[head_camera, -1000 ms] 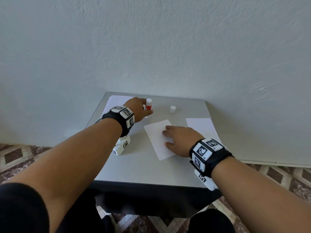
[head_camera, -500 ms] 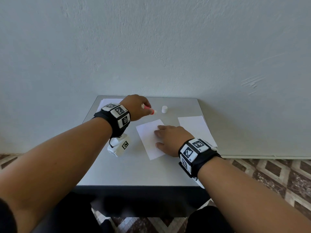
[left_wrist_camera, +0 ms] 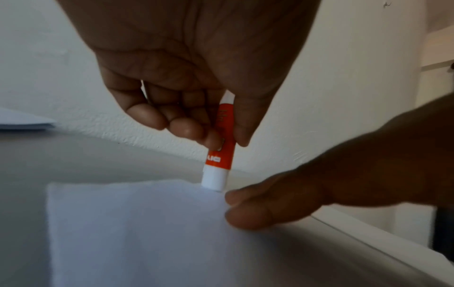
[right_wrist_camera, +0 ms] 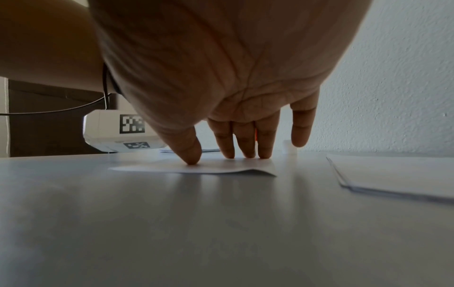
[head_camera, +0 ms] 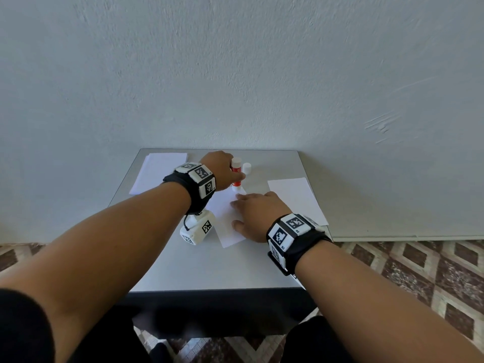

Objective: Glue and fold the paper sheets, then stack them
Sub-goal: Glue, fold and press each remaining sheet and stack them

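A small white paper sheet lies in the middle of the grey table. My left hand grips a red and white glue stick upright, its white lower end touching the sheet's far corner. My right hand presses the sheet down with straight fingers and thumb, close beside the glue stick. The sheet fills the lower left wrist view.
The glue stick's white cap stands just behind it. A pile of white sheets lies at the table's far left, another pile at the right. A textured wall rises directly behind the table.
My left hand has turned the glue stick from a sideways tilt to upright and lowered its end onto the sheet's far corner. My right hand has stayed pressing the sheet.
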